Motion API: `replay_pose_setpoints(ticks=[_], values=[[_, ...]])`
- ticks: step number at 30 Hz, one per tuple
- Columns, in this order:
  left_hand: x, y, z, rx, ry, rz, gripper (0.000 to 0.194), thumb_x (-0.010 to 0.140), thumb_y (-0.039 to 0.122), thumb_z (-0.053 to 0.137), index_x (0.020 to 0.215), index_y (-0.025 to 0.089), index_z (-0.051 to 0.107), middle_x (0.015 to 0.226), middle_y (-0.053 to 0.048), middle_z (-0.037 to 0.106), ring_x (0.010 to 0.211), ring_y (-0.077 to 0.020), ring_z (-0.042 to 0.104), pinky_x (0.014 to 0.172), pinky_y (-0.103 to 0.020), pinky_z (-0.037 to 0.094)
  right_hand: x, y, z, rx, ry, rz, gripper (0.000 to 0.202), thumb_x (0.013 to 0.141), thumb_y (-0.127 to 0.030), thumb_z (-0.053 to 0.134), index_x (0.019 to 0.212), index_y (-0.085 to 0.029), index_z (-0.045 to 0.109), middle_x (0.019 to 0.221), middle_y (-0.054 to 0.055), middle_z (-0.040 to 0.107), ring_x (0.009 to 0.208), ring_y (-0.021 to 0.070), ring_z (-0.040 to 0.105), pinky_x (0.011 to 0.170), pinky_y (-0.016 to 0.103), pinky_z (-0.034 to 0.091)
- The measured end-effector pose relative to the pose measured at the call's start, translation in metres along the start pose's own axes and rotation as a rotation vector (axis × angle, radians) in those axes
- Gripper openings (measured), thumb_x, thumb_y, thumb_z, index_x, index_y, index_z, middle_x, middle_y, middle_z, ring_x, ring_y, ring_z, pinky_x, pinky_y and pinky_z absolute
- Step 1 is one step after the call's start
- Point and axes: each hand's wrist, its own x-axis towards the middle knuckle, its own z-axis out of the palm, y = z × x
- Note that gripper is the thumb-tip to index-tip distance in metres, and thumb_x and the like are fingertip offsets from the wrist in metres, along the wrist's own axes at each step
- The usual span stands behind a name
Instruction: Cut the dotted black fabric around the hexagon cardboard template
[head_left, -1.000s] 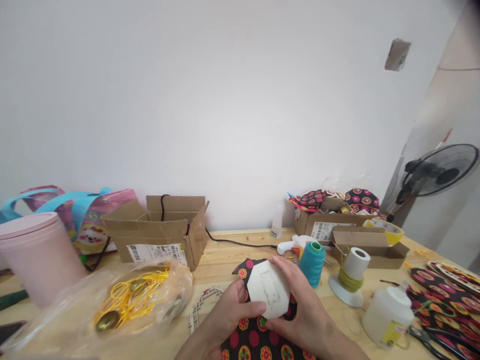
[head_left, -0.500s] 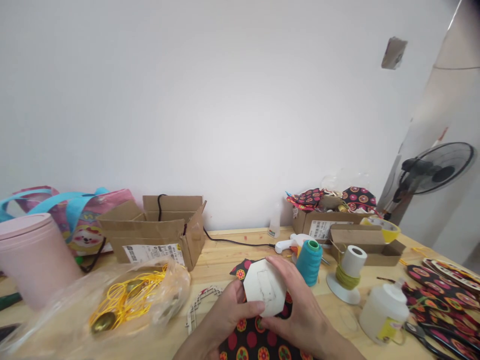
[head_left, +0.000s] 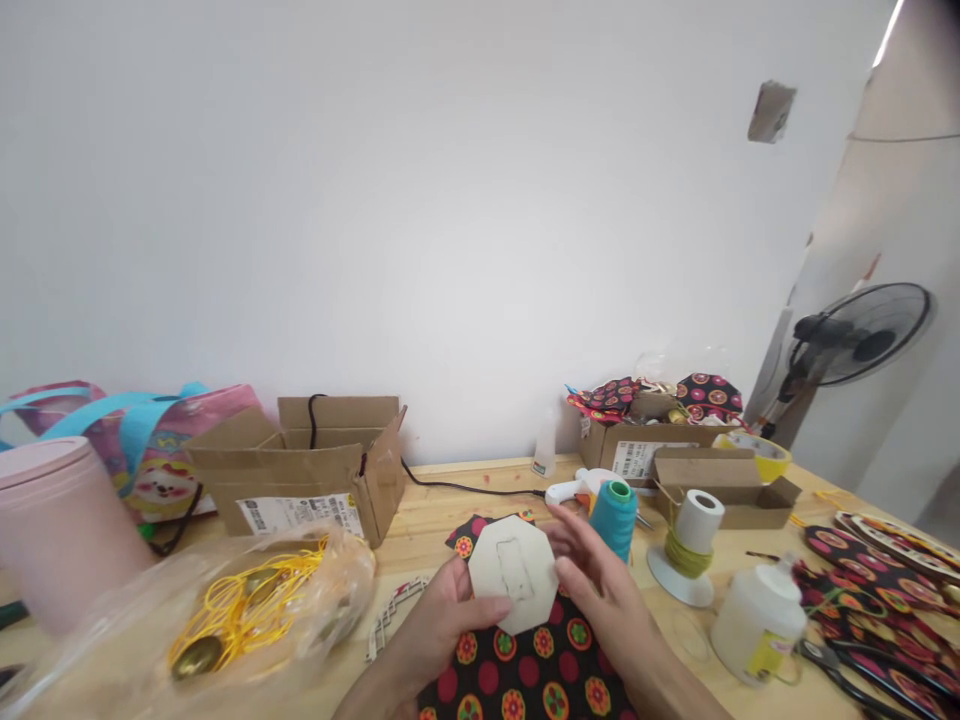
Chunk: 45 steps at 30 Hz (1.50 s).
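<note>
**stitchy_k:** Right hand point(head_left: 600, 590) has let go since a second ago. It was wrapped round the right edge of the white octagon card point(head_left: 514, 572); now the fingers are spread loose and sit just beside it, maybe grazing the edge, hard to say. Everything's also slid a bit left in view.

**moth_and_pin:** And the other hand?

**stitchy_k:** Left hand point(head_left: 442, 625) has the card pinched, thumb across the lower left corner, fingers behind. The card sits tilted up toward the camera, over the black fabric with the red and orange circles point(head_left: 536, 670), which lies on the wooden table point(head_left: 435, 520) right at the near edge.

**moth_and_pin:** What's around it?

**stitchy_k:** Just past the right hand there's a teal thread cone point(head_left: 613, 518), with a white glue gun point(head_left: 574, 490) behind it, then a white spool wound with olive cord point(head_left: 694, 535). White glue bottle point(head_left: 757, 622) near right. To the left, a plastic bag with yellow cord point(head_left: 247, 610), an open cardboard box point(head_left: 315, 470) behind it, and a pink tub point(head_left: 52, 530) at far left. A black fan point(head_left: 862, 335) stands off the table's right end.
</note>
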Motion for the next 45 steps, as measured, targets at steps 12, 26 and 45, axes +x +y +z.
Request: replay_pose_setpoints(ticks=[12, 26, 45], values=[[0.004, -0.003, -0.007, 0.025, 0.085, 0.013, 0.036, 0.052, 0.018, 0.078, 0.085, 0.016, 0.064, 0.088, -0.008, 0.072, 0.094, -0.0273, 0.062, 0.090, -0.042, 0.041, 0.003, -0.013, 0.005, 0.015, 0.026, 0.147, 0.022, 0.067, -0.038, 0.065, 0.074, -0.017, 0.070, 0.069, 0.003, 0.069, 0.056, 0.0148, 0.057, 0.051, 0.025, 0.045], [0.005, 0.001, 0.006, -0.015, 0.145, -0.051, 0.026, 0.057, 0.035, 0.075, 0.070, 0.014, 0.066, 0.079, -0.008, 0.072, 0.096, -0.0288, 0.060, 0.091, -0.041, 0.040, -0.004, -0.005, 0.003, -0.515, -0.004, -0.243, 0.090, 0.052, -0.026, 0.078, 0.130, -0.022, 0.034, 0.133, 0.012, 0.041, 0.121, 0.0301, 0.036, 0.098, 0.046, 0.034], [0.006, 0.007, 0.002, -0.287, 0.081, -0.110, 0.035, 0.082, 0.034, 0.045, 0.107, 0.014, 0.061, 0.117, -0.005, 0.061, 0.129, -0.0189, 0.029, 0.110, -0.033, 0.007, -0.011, -0.016, -0.008, -0.582, -0.217, -0.400, 0.081, 0.062, -0.011, 0.057, 0.134, -0.023, 0.021, 0.140, 0.007, 0.027, 0.129, 0.0251, 0.022, 0.106, 0.043, 0.022]])
